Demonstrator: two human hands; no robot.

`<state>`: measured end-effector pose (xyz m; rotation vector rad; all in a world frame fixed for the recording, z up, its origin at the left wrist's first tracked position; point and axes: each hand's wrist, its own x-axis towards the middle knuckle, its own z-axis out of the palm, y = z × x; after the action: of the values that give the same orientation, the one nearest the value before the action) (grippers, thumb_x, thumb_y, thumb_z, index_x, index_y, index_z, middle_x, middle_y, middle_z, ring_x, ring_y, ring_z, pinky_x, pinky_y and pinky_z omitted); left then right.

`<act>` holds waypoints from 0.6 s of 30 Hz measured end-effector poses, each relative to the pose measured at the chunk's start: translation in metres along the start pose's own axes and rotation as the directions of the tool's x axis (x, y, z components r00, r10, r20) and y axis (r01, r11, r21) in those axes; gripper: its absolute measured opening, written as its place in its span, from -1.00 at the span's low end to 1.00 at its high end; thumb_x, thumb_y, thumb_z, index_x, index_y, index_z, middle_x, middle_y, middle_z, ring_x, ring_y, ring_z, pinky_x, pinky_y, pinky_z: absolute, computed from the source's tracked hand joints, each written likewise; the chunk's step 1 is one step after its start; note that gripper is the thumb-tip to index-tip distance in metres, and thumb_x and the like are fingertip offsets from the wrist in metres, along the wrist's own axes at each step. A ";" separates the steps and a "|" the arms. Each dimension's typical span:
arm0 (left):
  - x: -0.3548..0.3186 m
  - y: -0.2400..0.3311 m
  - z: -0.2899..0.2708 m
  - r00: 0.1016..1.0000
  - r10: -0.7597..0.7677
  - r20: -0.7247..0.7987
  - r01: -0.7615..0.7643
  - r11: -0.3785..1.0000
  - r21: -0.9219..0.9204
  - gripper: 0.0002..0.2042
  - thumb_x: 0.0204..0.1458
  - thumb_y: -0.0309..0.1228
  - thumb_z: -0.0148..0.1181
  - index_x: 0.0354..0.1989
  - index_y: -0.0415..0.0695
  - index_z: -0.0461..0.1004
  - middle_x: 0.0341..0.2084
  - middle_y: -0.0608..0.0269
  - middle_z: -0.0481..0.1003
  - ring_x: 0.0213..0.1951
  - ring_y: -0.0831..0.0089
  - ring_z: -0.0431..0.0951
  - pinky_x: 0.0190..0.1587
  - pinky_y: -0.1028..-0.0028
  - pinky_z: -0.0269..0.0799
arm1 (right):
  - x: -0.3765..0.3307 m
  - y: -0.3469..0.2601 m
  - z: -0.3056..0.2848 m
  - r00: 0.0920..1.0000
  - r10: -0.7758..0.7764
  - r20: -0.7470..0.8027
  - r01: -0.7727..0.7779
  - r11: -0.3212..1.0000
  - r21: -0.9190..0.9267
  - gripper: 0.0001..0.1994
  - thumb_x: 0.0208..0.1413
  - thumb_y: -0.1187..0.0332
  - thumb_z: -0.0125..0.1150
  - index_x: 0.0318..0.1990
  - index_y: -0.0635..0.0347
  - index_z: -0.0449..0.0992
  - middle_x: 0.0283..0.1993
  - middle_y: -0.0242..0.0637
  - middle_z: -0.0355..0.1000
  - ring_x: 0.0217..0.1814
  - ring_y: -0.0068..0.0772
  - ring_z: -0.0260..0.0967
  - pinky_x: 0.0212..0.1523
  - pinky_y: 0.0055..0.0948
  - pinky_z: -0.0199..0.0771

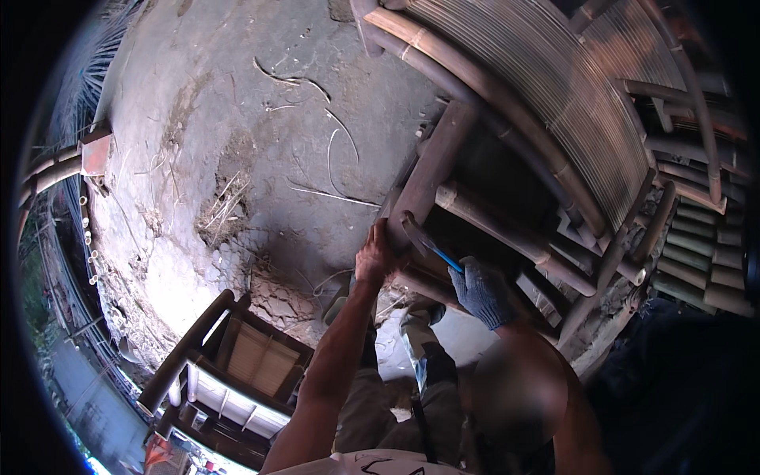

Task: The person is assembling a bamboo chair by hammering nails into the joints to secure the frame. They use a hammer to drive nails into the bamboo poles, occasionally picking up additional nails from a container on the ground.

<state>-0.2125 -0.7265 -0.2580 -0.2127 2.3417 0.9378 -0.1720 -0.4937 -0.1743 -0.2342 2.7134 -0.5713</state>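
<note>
Holding: bare left hand (374,257) clamped round the bamboo frame (431,170) post
Striking: gloved right hand (481,293) closed on blue-handled tool (427,244)
Frame: on ground (237,119), looks stiff, heavy; grasp the posts

Dark blue-grey glove (483,294), blue-handled tool (431,248), brown bamboo frame (431,170)

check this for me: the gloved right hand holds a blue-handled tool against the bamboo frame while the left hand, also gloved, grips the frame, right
Not quite. The head view shows the left hand bare, not gloved, as it grips the bamboo frame. The rest holds: the right hand wears a dark glove and holds the blue-handled tool against that frame.
</note>
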 end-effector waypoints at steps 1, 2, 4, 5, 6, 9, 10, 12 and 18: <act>0.002 -0.005 0.002 1.000 0.011 0.000 -0.011 1.000 0.003 -0.15 -0.19 -0.06 0.41 0.26 0.00 0.05 0.11 0.00 0.35 0.05 -0.18 0.46 0.01 -0.04 0.45 | -0.002 0.002 0.002 0.998 -0.049 -0.045 0.051 0.998 0.040 -0.77 0.19 0.17 0.21 -0.37 0.08 0.41 -0.59 -0.19 0.39 -0.54 -0.07 0.47 -0.53 -0.23 0.48; 0.002 -0.010 0.005 1.000 0.023 0.001 -0.023 1.000 0.006 -0.14 -0.19 -0.06 0.42 0.27 0.01 0.04 0.11 0.00 0.35 0.05 -0.18 0.46 0.01 -0.04 0.45 | -0.004 0.003 0.003 0.991 -0.095 -0.093 0.102 0.992 0.078 -0.76 0.20 0.16 0.20 -0.38 0.09 0.40 -0.60 -0.17 0.38 -0.55 -0.05 0.47 -0.54 -0.20 0.47; 0.004 -0.001 0.002 1.000 -0.015 0.007 0.015 1.000 0.004 -0.12 -0.21 -0.06 0.43 0.28 0.01 0.03 0.12 0.00 0.34 0.05 -0.17 0.46 0.01 -0.04 0.45 | 0.000 -0.002 -0.001 0.999 -0.019 0.047 0.025 0.990 -0.139 -0.75 0.22 0.16 0.18 -0.36 0.12 0.40 -0.63 -0.14 0.38 -0.57 -0.02 0.46 -0.54 -0.16 0.47; 0.004 0.003 0.000 0.999 -0.034 0.010 0.034 0.999 0.004 -0.11 -0.21 -0.07 0.43 0.28 0.01 0.02 0.12 -0.01 0.33 0.06 -0.17 0.46 0.02 -0.03 0.45 | -0.001 -0.003 -0.003 0.999 0.007 0.039 -0.004 0.997 -0.079 -0.76 0.23 0.16 0.17 -0.35 0.12 0.41 -0.62 -0.13 0.39 -0.57 -0.02 0.46 -0.54 -0.16 0.46; 0.006 0.003 0.001 0.999 -0.036 0.004 0.036 0.999 0.006 -0.11 -0.21 -0.07 0.43 0.28 0.01 0.02 0.11 -0.01 0.34 0.06 -0.16 0.46 0.02 -0.03 0.45 | 0.002 -0.003 -0.007 0.999 0.027 0.026 -0.027 0.999 -0.022 -0.76 0.23 0.16 0.17 -0.33 0.12 0.41 -0.61 -0.13 0.40 -0.57 -0.01 0.46 -0.54 -0.16 0.46; 0.007 0.003 -0.001 0.999 -0.035 -0.017 0.035 0.999 0.002 -0.12 -0.21 -0.08 0.43 0.28 0.01 0.02 0.10 -0.02 0.34 0.06 -0.16 0.45 0.02 -0.03 0.46 | 0.027 0.005 -0.026 0.985 -0.066 -0.161 0.044 0.990 -0.137 -0.76 0.25 0.14 0.14 -0.28 0.11 0.42 -0.62 -0.13 0.40 -0.58 -0.03 0.45 -0.54 -0.16 0.46; 0.005 0.003 -0.002 1.000 -0.024 -0.012 0.024 1.000 -0.002 -0.12 -0.21 -0.08 0.43 0.28 0.02 0.03 0.10 -0.02 0.35 0.07 -0.17 0.45 0.02 -0.03 0.46 | 0.037 0.008 -0.035 0.954 -0.188 -0.232 0.110 0.944 -0.312 -0.75 0.25 0.12 0.13 -0.29 0.10 0.42 -0.63 -0.14 0.39 -0.58 -0.08 0.45 -0.55 -0.19 0.46; 0.004 0.005 -0.004 1.000 -0.024 -0.005 0.024 1.000 -0.004 -0.13 -0.20 -0.08 0.43 0.27 0.02 0.03 0.09 -0.03 0.35 0.06 -0.17 0.45 0.02 -0.03 0.46 | 0.057 0.018 -0.044 0.910 -0.259 -0.323 0.114 0.908 -0.404 -0.76 0.28 0.13 0.09 -0.29 0.09 0.42 -0.58 -0.15 0.40 -0.58 -0.13 0.45 -0.57 -0.22 0.46; 0.002 0.007 -0.006 1.000 -0.016 0.016 0.016 1.000 0.000 -0.14 -0.20 -0.08 0.43 0.26 0.03 0.05 0.08 -0.02 0.36 0.04 -0.17 0.47 0.02 -0.04 0.45 | 0.088 0.028 -0.056 0.961 -0.120 -0.248 0.035 0.946 -0.322 -0.71 0.29 0.09 0.07 -0.36 0.08 0.40 -0.66 -0.15 0.38 -0.59 -0.12 0.48 -0.61 -0.25 0.47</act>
<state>-0.2195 -0.7255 -0.2522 -0.2224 2.3217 0.9292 -0.2767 -0.4685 -0.1651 -0.3725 3.0622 -0.1938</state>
